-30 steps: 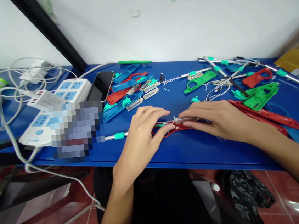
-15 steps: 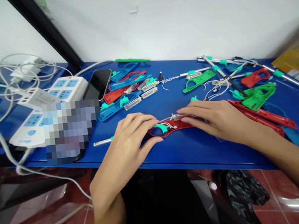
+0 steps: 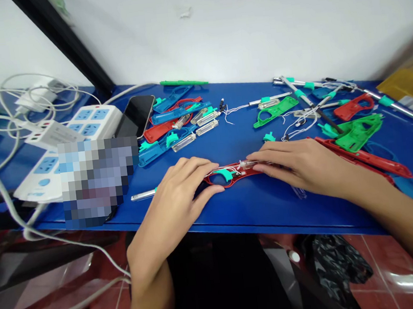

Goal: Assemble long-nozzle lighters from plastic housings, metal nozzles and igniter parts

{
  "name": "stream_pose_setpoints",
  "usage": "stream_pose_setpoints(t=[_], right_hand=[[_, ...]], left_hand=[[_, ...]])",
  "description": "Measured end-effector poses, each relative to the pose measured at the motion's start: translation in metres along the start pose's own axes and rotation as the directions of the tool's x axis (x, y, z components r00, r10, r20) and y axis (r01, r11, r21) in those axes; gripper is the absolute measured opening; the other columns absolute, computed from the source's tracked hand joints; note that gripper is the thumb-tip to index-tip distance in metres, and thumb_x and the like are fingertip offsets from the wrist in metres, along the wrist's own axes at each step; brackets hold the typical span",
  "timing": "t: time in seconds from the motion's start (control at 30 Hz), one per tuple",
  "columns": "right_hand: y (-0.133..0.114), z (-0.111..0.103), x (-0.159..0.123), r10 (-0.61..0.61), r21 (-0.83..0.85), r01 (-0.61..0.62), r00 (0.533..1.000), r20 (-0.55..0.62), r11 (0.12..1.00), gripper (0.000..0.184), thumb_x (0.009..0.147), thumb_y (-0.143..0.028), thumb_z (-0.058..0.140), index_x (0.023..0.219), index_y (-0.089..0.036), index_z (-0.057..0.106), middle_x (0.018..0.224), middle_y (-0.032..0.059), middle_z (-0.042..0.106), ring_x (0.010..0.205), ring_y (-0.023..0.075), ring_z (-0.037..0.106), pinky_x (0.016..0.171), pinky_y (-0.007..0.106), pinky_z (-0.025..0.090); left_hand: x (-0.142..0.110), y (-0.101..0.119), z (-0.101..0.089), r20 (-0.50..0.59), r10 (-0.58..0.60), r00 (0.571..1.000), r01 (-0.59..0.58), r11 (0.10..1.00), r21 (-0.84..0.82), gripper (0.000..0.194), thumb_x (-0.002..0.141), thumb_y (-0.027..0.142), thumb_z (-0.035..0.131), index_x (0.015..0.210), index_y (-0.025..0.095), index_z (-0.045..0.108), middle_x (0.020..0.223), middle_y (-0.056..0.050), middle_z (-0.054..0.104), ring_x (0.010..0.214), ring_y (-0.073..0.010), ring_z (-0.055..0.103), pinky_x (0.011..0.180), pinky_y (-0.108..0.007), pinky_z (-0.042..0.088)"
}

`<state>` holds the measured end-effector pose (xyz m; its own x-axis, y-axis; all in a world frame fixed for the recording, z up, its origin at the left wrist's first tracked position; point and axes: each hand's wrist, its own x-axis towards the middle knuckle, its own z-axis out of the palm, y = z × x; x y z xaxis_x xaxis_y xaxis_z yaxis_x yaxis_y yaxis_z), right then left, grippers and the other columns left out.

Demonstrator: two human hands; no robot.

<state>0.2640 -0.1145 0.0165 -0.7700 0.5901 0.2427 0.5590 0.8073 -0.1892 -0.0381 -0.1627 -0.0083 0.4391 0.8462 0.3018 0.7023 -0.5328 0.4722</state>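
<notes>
A red plastic casing half [image 3: 236,180] lies on the blue table between my hands, with a teal clip [image 3: 225,174] and thin white wires inside its ringed end. My left hand [image 3: 184,186] grips that ringed end between thumb and fingers. A small clear plastic part [image 3: 248,164] sits over the casing's middle, and my right hand [image 3: 289,165] pinches it together with the casing there. The casing's right end is hidden under my right fingers. A silver telescopic rod [image 3: 143,195] sticks out to the left from behind my left hand.
Blue and red casings [image 3: 172,114] and clear tubes [image 3: 207,127] lie behind my left hand. Green casings [image 3: 359,132], red casings [image 3: 369,154] and silver rods [image 3: 393,105] are piled at right. A power strip [image 3: 94,119] and a phone [image 3: 138,115] stand at left.
The clear part has settled lower, into line with the casing, and the right fingers have shifted slightly. Both hands stay on the casing.
</notes>
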Motion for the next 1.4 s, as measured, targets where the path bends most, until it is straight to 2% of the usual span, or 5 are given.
stream_pose_setpoints(t=[0.43, 0.6, 0.9, 1.1, 1.4], right_hand=[[-0.001, 0.001, 0.0, 0.043, 0.045, -0.042, 0.999, -0.011, 0.998, 0.036, 0.116, -0.034, 0.051, 0.136, -0.019, 0.077, 0.116, 0.0127, 0.083, 0.094, 0.024, 0.081, 0.081, 0.036, 0.064], [-0.001, 0.001, 0.0, 0.045, 0.028, -0.044, 0.999, -0.013, 0.999, 0.034, 0.116, -0.033, 0.05, 0.135, -0.02, 0.075, 0.117, 0.0111, 0.083, 0.094, 0.0232, 0.081, 0.08, 0.034, 0.063], [-0.003, 0.001, 0.001, 0.033, -0.057, -0.033, 0.999, -0.001, 0.998, 0.035, 0.119, -0.034, 0.046, 0.134, -0.02, 0.074, 0.118, 0.0104, 0.081, 0.089, 0.0193, 0.078, 0.069, 0.028, 0.056], [-0.003, 0.006, 0.003, 0.017, -0.167, -0.027, 0.998, -0.058, 0.986, 0.035, 0.119, -0.033, 0.046, 0.127, -0.021, 0.078, 0.123, 0.009, 0.077, 0.07, 0.0126, 0.068, 0.055, 0.027, 0.043], [-0.002, 0.01, 0.003, 0.007, -0.164, -0.02, 0.997, -0.077, 0.986, 0.037, 0.119, -0.033, 0.045, 0.13, -0.023, 0.079, 0.123, 0.0095, 0.077, 0.073, 0.0137, 0.07, 0.053, 0.026, 0.043]], left_hand=[[0.002, 0.0, -0.001, 0.009, -0.011, 1.0, 0.011, 1.0, -0.023, 0.029, 0.11, 0.039, 0.067, 0.136, 0.026, 0.07, 0.133, -0.007, 0.074, 0.12, -0.0272, 0.068, 0.108, -0.045, 0.05], [0.003, 0.002, -0.003, 0.026, 0.002, 1.0, -0.001, 0.999, -0.042, 0.022, 0.109, 0.038, 0.068, 0.127, 0.027, 0.073, 0.129, -0.006, 0.075, 0.118, -0.0263, 0.067, 0.106, -0.044, 0.049], [0.003, 0.001, -0.002, -0.004, -0.025, 1.0, 0.025, 0.999, -0.026, 0.019, 0.105, 0.038, 0.075, 0.12, 0.026, 0.075, 0.126, -0.005, 0.077, 0.116, -0.0267, 0.069, 0.104, -0.044, 0.05], [0.004, 0.001, -0.003, -0.005, -0.017, 1.0, 0.017, 0.999, -0.04, 0.015, 0.105, 0.036, 0.075, 0.117, 0.027, 0.078, 0.128, -0.005, 0.079, 0.117, -0.0269, 0.069, 0.105, -0.045, 0.05], [0.004, 0.0, -0.002, -0.015, -0.017, 1.0, 0.017, 0.999, -0.045, 0.017, 0.104, 0.038, 0.074, 0.117, 0.027, 0.079, 0.128, -0.005, 0.078, 0.116, -0.0271, 0.068, 0.106, -0.047, 0.05]])
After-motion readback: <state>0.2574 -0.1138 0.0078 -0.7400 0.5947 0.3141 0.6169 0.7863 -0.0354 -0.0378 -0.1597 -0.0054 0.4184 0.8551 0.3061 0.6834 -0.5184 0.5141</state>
